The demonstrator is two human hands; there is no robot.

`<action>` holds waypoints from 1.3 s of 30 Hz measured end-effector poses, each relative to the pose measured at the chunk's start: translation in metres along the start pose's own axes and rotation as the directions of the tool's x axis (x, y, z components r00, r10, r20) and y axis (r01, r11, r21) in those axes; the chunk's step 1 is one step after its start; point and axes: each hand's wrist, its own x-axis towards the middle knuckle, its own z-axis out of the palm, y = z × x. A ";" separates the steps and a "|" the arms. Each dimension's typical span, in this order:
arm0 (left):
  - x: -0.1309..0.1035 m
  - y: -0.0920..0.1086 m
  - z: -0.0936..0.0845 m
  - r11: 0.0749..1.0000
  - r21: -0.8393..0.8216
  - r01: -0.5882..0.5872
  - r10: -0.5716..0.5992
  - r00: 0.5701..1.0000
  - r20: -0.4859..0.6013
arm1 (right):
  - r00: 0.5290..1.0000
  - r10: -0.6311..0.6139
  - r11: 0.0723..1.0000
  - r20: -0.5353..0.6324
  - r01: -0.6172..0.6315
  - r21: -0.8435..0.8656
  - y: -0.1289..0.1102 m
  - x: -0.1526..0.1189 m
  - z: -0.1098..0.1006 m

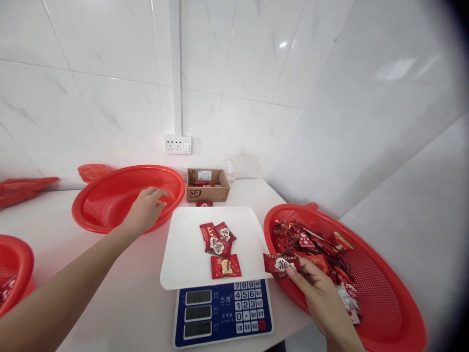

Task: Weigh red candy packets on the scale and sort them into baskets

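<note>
My right hand pinches a dark red wrapped candy between thumb and fingers, over the right edge of the weighing scale. Several red candy packets lie on the scale's white pan, some overlapping. Below the pan shows the scale's blue panel with displays and keys. Stretched out to the far left, my left hand hovers over a red plastic basket. Its fingers are curved but apart, and I make out nothing held in them.
At right, a large red basket holds many wrapped candies. A small cardboard box with packets stands behind the scale, near a clear bottle. Another red basket cuts into the left edge. Red plastic bags lie along the wall.
</note>
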 end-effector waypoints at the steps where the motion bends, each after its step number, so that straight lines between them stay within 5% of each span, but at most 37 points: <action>1: 0.003 -0.004 0.000 0.999 0.042 -0.008 0.009 1.000 -0.029 | 1.000 -0.002 1.000 0.001 0.002 -0.003 0.000 0.000 0.000; 5: -0.004 0.013 0.016 0.971 0.008 -0.239 0.237 0.966 0.099 | 1.000 0.000 1.000 0.013 0.000 -0.006 0.001 0.000 0.000; 8: -0.020 0.048 0.035 0.937 -0.173 -0.302 0.345 0.872 0.346 | 1.000 -0.002 1.000 0.007 0.002 -0.010 0.001 -0.001 -0.001; 11: -0.029 0.076 0.051 0.921 -0.241 -0.306 0.386 0.797 0.464 | 1.000 -0.006 1.000 0.002 0.006 -0.023 0.001 -0.002 0.000; 16: -0.025 0.089 0.058 0.934 -0.266 -0.236 0.342 0.802 0.490 | 1.000 -0.020 0.999 -0.005 0.020 -0.042 -0.001 -0.001 0.002; 24: -0.031 0.087 0.044 0.896 -0.442 -0.040 0.288 0.811 0.509 | 1.000 -0.016 0.999 -0.026 0.015 -0.040 -0.003 -0.002 0.003; 29: -0.023 0.073 0.015 0.923 -0.378 0.079 0.103 0.893 0.438 | 1.000 -0.014 0.998 -0.003 0.014 -0.058 -0.004 -0.002 0.002; 33: -0.003 0.036 -0.009 0.967 -0.231 0.102 -0.048 0.972 0.230 | 1.000 -0.021 0.999 -0.014 0.020 -0.050 -0.004 -0.003 0.002; 39: 0.019 -0.016 -0.011 0.993 0.095 0.073 -0.082 0.992 0.101 | 1.000 -0.006 1.000 0.004 0.006 -0.022 -0.006 -0.004 0.003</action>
